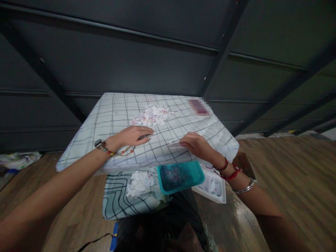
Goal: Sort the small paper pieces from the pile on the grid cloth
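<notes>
In the head view, resting the left hand palm down and loose, apparently grasping nothing, on white cloth with dark grid lines, just short of a loose heap of white paper scraps, probably for steadiness. Pinching in the right hand a thin whitish slip by its end, low over the cloth's front edge, likely lightly because so flimsy. Below, in easy reach: second white scrap pile, teal rectangular plastic tray, open white box. No legible brand or writing; pixelated over the dark-red patch.
</notes>
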Motion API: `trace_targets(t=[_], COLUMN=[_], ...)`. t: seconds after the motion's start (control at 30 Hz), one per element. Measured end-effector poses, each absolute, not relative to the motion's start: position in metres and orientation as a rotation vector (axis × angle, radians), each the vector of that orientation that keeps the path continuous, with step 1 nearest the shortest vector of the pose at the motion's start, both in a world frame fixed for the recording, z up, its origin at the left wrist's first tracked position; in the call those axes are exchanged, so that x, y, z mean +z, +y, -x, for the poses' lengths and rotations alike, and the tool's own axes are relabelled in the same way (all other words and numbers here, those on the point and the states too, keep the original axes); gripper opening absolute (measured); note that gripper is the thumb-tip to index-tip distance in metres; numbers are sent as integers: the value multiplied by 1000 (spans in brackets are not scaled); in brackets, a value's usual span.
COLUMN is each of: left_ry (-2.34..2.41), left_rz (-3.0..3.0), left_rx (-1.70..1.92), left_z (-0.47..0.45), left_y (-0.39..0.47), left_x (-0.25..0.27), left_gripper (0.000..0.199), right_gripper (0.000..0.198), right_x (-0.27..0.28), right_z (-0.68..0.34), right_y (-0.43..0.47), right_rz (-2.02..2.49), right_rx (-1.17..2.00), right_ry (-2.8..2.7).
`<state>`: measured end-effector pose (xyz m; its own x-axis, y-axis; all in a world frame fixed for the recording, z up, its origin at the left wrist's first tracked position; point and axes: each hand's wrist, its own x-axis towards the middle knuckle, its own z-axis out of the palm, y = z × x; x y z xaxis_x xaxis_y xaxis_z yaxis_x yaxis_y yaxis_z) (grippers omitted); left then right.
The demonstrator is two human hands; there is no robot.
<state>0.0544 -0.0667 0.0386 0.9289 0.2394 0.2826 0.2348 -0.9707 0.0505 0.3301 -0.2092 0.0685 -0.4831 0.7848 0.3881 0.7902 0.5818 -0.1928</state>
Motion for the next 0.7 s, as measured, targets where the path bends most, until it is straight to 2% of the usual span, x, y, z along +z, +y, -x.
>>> trace_targets(t=[0.4,0.57,0.7], left_ry=[379,402,399], left_rz=[-3086,-3088,-3083], left_rx=[426,414,427], left_z=[-54,-54,-54], left_y=[-64,-63,-63], left_x=[35,34,35], left_gripper=[36,36,36], right_gripper=[17,16,18], right_x=[64,71,71], right_z=[-330,-336,-337], right_y=[-219,-236,-223], right_rz=[1141,1102,1255], right_rx=[91,31,-82], right_ry=[-2373,-2396,-2253])
